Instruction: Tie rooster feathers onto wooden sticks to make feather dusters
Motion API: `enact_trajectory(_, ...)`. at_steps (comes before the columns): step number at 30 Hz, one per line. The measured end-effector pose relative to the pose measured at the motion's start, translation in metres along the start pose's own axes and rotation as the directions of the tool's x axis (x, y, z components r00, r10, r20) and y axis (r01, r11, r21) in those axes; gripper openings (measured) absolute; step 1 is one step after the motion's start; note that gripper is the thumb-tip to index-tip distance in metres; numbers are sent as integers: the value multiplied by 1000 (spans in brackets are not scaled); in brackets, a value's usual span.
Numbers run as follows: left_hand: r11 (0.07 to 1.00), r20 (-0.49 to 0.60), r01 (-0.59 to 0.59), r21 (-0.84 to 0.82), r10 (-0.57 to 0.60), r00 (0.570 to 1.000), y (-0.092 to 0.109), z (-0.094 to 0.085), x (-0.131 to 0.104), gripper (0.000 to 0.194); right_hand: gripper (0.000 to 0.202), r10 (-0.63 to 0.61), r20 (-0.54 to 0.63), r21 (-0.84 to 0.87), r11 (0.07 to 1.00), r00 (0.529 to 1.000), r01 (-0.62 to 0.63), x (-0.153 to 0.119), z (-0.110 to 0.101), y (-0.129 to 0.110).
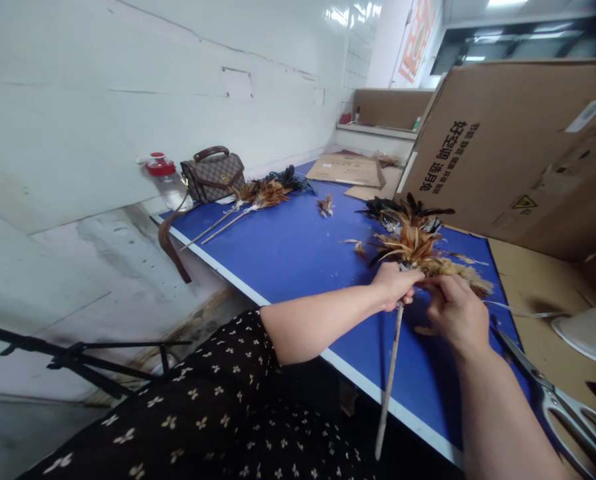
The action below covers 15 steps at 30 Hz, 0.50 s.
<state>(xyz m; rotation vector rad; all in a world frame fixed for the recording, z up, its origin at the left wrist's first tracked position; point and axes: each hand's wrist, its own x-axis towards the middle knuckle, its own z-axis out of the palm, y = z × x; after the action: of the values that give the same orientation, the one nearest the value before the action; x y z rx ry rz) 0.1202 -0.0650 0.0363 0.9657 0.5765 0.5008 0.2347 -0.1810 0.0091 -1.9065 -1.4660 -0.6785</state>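
Observation:
My left hand (397, 285) is wrapped round a thin wooden stick (391, 380) just below a bunch of brown and black feathers (408, 243). The stick slants down past the table's front edge. Close beside it, my right hand (455, 310) is pinched near the base of the bunch; what lies between its fingertips is too small to make out. Fluffy tan feathers (471, 275) show just beyond my right hand. Large scissors (543, 383) lie to the right of my right forearm. Farther left on the table rest feathered sticks (228, 223).
The blue table (298, 240) holds a patterned handbag (215, 177), a red-capped bottle (165, 180) and loose feathers (325, 205). A big cardboard box (518, 160) stands at the right, with a white container (591, 331) near it. Flat cardboard (348, 170) lies at the back.

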Motion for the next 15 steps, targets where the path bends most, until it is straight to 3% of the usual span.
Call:
enact_trajectory(2, 1000, 10, 10, -6, -10, 1000, 2, 2, -2, 34, 18, 22, 7, 33, 999, 1000, -22, 2, -1, -1)
enact_trajectory(8, 995, 89, 95, -28, -92, 992, 10, -2, -3, 29, 13, 61, 43, 381, 922, 997, -72, 6, 6, 4)
enact_trajectory(15, 988, 137, 150, -47, -143, 980, 14, -8, 0, 21, 14, 127, 83, 470, 870, 988, -151, 0, 14, 9)
